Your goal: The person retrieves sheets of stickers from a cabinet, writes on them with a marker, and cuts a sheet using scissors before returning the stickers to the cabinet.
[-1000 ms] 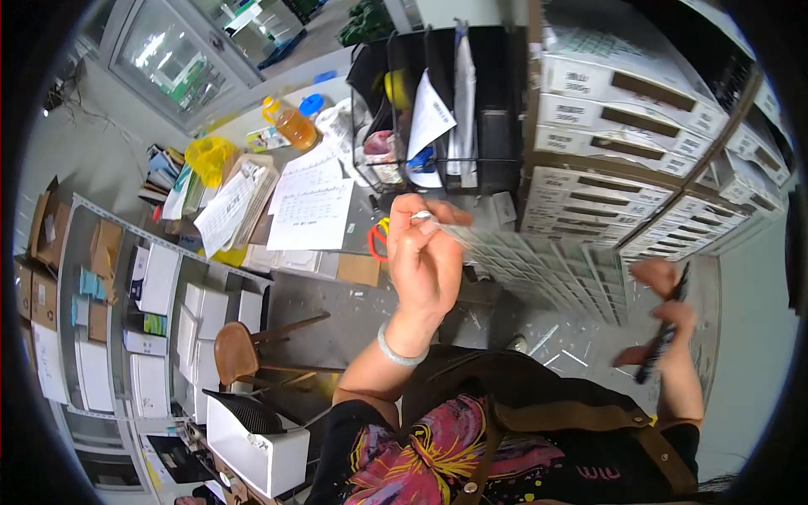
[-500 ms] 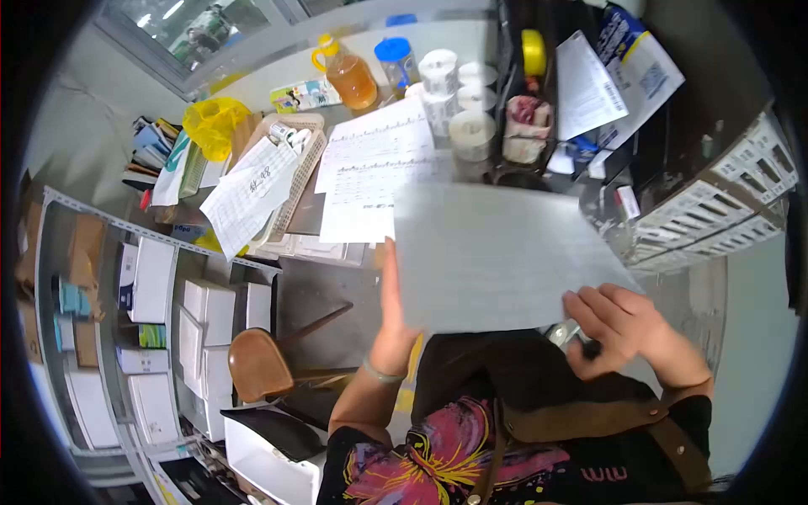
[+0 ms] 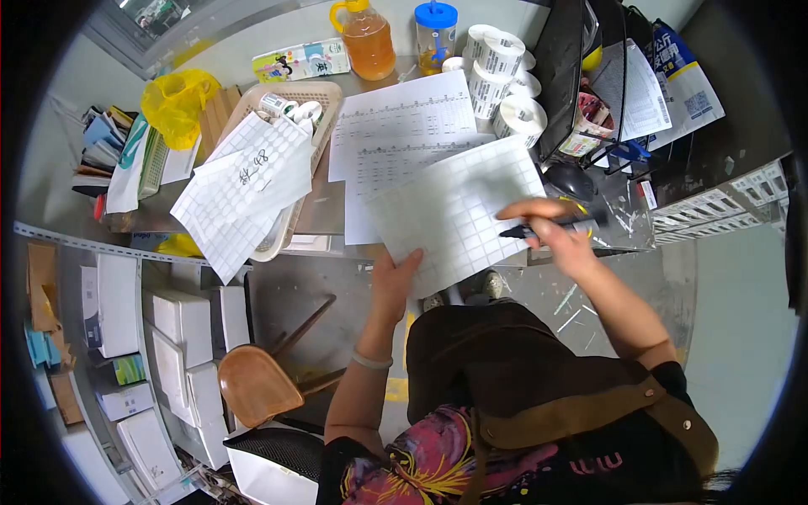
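A white sheet with a grid of rounded labels (image 3: 471,194) lies tilted over the front edge of the desk, overlapping printed papers. My left hand (image 3: 396,282) grips its lower left corner, thumb on top and fingers underneath. Over the right part of the sheet, my right hand (image 3: 551,231) holds a black marker (image 3: 581,223), its dark tip pointing left, close above the labels. Behind the sheet are the printed pages (image 3: 404,114) with rows of small text.
A beige basket (image 3: 332,105) on the left carries similar label sheets (image 3: 244,189), one with handwriting. Label rolls (image 3: 520,118), a jug of amber liquid (image 3: 366,50) and a blue-lidded cup (image 3: 435,38) stand behind. A black mouse (image 3: 571,179) sits right; a brown chair (image 3: 257,387) stands lower left.
The sheet has come down from a raised position to lie over the desk edge. My right hand has left the sheet's edge and moved up over its face with the marker. The view has shifted.
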`<action>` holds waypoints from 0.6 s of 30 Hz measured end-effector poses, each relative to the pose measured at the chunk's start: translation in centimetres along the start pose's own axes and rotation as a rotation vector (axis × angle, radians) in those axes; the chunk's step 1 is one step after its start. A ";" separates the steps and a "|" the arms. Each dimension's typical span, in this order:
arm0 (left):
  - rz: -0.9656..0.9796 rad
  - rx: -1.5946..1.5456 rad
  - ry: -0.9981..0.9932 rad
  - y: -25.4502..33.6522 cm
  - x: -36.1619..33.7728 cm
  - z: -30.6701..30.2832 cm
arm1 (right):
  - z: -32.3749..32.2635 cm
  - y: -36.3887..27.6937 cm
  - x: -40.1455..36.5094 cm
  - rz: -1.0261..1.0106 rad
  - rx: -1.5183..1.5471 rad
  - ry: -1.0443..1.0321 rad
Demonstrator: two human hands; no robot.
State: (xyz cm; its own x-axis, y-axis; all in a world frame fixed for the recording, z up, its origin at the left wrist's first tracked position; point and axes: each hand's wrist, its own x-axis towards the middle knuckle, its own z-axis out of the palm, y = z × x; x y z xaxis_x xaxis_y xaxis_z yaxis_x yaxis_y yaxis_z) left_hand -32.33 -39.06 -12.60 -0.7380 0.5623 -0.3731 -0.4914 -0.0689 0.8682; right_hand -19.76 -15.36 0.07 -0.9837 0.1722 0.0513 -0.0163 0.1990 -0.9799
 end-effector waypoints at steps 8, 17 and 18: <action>-0.031 0.089 0.195 -2.8 2.0 -0.8 | 2.1 13.0 7.2 0.084 0.017 0.039; -0.051 0.029 0.186 -2.8 1.8 -0.7 | 2.7 14.1 6.3 0.070 -0.093 0.126; -0.050 0.030 0.190 -2.7 1.8 -0.6 | 2.4 13.9 6.2 0.100 -0.083 0.065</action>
State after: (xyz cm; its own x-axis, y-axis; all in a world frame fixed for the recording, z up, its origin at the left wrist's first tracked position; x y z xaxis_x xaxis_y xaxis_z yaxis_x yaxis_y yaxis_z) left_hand -32.60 -38.38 -15.80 -0.7885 0.3982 -0.4687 -0.5177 -0.0184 0.8553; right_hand -26.47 -13.87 -13.70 -0.9659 0.2570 -0.0311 0.0991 0.2560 -0.9616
